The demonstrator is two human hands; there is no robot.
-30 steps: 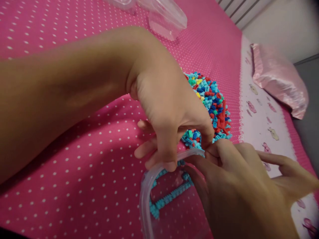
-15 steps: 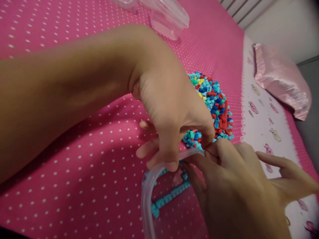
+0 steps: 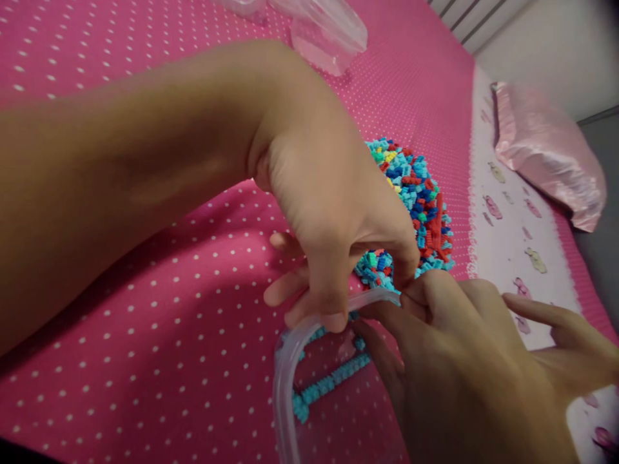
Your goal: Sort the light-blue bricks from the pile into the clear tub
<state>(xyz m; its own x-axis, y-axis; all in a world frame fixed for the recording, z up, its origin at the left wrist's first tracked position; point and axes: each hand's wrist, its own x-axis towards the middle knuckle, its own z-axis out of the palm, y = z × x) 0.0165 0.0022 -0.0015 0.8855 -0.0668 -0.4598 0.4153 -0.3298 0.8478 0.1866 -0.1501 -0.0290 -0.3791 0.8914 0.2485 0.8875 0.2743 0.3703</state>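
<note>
— Container (image 3: 284, 386) first, from the head view: where do we find it?

— Low in the middle, over the pink dotted cloth (image 3: 193, 316). We cannot tell whether it sits flat or tilts.

— And how do we read the hold?

— Our left hand (image 3: 333, 206) is bent over from above, half closed, its thumb lapped over the rim and its other fingers loosely spread outside. We judge that this steadies the edge.

— And our right hand (image 3: 464, 348)?

— Curled in from the right, its fingertips bunched by the rim against the left index finger, one finger stretched away, perhaps to keep clear. What those tips have hold of is hidden, so we cannot say.

— We notice a turquoise brick strip (image 3: 333, 380) too.

— Yes, showing within the rim; we take it to lie inside. The mixed brick pile (image 3: 428, 225) sits just beyond our hands, handy for reaching, we suppose.

— Now the surface and the room?

— Clear plastic tubs (image 3: 324, 38) stand well apart at the top. To the right, a white printed band (image 3: 507, 225) crosses the cloth, a shiny pink pillow (image 3: 551, 148) rests partly over it, and behind we see a pale wall (image 3: 527, 38) and slatted rails (image 3: 464, 19).
</note>
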